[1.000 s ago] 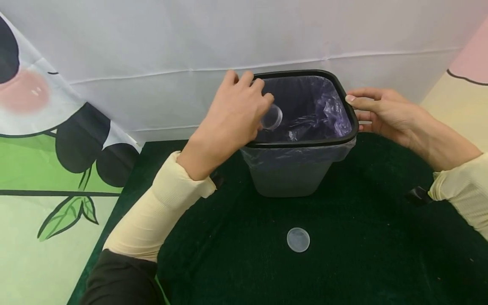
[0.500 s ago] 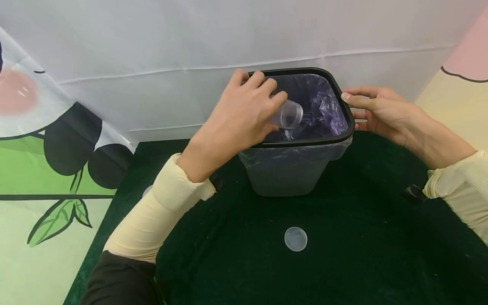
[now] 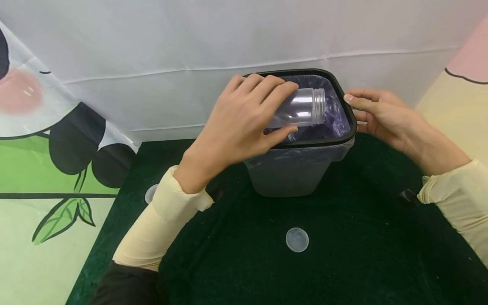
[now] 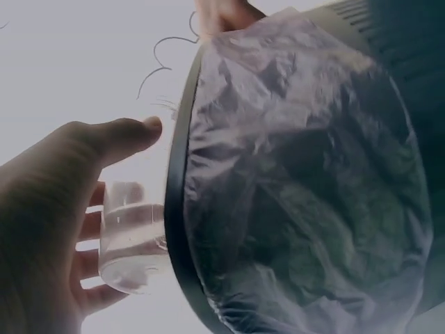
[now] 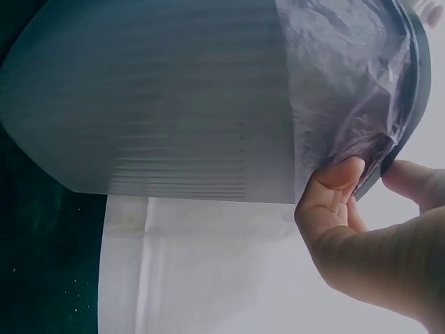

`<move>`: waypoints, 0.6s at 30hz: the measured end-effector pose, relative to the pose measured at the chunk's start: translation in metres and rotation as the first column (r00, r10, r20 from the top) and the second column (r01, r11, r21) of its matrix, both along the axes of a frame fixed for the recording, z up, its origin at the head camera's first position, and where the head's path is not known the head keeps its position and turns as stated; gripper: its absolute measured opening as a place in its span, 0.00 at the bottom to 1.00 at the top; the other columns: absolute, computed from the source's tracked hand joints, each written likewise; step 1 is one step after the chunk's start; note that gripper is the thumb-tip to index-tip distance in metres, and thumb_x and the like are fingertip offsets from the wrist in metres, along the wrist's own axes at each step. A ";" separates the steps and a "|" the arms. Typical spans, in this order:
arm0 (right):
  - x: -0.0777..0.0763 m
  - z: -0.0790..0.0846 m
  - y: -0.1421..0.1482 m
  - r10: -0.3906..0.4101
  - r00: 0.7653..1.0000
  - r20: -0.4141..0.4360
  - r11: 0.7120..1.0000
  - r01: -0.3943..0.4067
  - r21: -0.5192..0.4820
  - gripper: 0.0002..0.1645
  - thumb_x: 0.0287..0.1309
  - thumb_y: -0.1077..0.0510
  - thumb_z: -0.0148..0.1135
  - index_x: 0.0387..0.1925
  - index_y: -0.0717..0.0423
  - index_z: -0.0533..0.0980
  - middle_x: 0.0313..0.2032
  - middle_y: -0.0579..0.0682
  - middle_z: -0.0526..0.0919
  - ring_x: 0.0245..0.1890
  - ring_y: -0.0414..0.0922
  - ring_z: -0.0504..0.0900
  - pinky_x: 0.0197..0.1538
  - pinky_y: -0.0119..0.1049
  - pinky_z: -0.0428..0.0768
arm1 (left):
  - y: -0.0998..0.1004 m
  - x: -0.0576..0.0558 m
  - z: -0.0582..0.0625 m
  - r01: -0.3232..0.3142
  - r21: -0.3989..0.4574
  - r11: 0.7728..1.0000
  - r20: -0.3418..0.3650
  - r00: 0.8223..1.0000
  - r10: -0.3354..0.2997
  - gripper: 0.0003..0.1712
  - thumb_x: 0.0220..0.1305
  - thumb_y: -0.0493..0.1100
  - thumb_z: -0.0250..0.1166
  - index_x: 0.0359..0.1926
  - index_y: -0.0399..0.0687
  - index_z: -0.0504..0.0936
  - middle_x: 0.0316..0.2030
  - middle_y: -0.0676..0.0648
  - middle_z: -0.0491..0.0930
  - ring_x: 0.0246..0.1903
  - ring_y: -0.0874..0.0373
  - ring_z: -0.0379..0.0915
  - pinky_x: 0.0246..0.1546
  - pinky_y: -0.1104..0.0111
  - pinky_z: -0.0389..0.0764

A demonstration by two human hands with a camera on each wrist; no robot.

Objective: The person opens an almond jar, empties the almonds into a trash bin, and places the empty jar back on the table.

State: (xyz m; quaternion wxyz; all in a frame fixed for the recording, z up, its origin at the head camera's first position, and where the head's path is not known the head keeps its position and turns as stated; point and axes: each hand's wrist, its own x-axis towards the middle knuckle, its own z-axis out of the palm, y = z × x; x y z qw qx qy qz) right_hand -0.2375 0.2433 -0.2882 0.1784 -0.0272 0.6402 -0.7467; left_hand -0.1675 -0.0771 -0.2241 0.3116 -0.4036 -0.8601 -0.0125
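Observation:
A clear plastic jar [image 3: 301,108] lies on its side in the mouth of a grey trash bin [image 3: 287,180], its threaded opening facing right. My left hand [image 3: 244,116] holds the jar, fingers over its far side and thumb on the near side. From the left wrist view, the jar [image 4: 132,236] is just beyond the bin's rim, in front of the fingers of the left hand [image 4: 69,188]. At the bin's right end, my right hand [image 3: 392,118] grips the black rim [image 3: 352,127]. The right wrist view shows its fingers against the purple liner [image 5: 348,76].
One clear round lid [image 3: 297,239] lies on the dark green cloth [image 3: 343,254] in front of the bin. Another clear disc [image 3: 151,193] sits at the left, partly behind the sleeve. A white printed backdrop [image 3: 160,38] rises behind the bin.
The jar has moved right over the bin and come up level, so more of its side and threaded neck shows. My left hand has shifted right; the right hand stays at the rim.

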 end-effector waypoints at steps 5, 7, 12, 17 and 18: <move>0.010 -0.008 -0.002 -0.030 0.996 -0.081 0.999 0.027 -0.034 0.15 0.72 0.51 0.63 0.54 0.52 0.80 0.44 0.45 0.84 0.36 0.41 0.88 0.39 0.35 0.85 | -0.009 0.011 -0.005 0.105 0.200 0.974 0.014 0.994 -0.110 0.36 0.67 0.62 0.69 0.65 0.43 0.78 0.61 0.43 0.82 0.60 0.46 0.77 0.59 0.54 0.75; 0.015 -0.012 -0.003 -0.033 0.993 -0.115 0.998 0.027 -0.057 0.15 0.73 0.51 0.62 0.54 0.53 0.81 0.45 0.46 0.83 0.36 0.40 0.87 0.40 0.35 0.85 | -0.013 0.016 -0.008 0.142 0.274 0.951 0.026 0.988 -0.155 0.37 0.65 0.60 0.72 0.64 0.41 0.77 0.60 0.42 0.82 0.58 0.47 0.77 0.58 0.54 0.75; 0.025 -0.022 -0.004 -0.039 0.981 -0.191 0.991 0.013 -0.136 0.17 0.75 0.52 0.59 0.57 0.57 0.80 0.48 0.47 0.83 0.37 0.41 0.86 0.40 0.34 0.83 | -0.027 0.029 -0.018 0.211 0.449 0.868 0.088 0.957 -0.278 0.39 0.58 0.51 0.79 0.63 0.36 0.74 0.58 0.39 0.80 0.54 0.49 0.76 0.56 0.57 0.77; 0.037 -0.036 -0.005 -0.064 0.969 -0.241 0.982 0.018 -0.187 0.16 0.76 0.57 0.58 0.58 0.58 0.79 0.48 0.47 0.84 0.39 0.41 0.85 0.41 0.33 0.83 | -0.040 0.043 -0.031 0.225 0.599 0.769 0.150 0.911 -0.383 0.46 0.49 0.42 0.84 0.64 0.30 0.70 0.59 0.35 0.78 0.57 0.48 0.75 0.58 0.58 0.77; 0.040 -0.039 -0.005 -0.069 0.967 -0.247 0.981 0.021 -0.192 0.16 0.76 0.57 0.57 0.59 0.58 0.79 0.47 0.47 0.84 0.38 0.41 0.84 0.41 0.32 0.83 | -0.042 0.046 -0.034 0.218 0.616 0.757 0.161 0.905 -0.393 0.47 0.50 0.44 0.84 0.65 0.29 0.69 0.60 0.34 0.77 0.58 0.48 0.74 0.58 0.59 0.77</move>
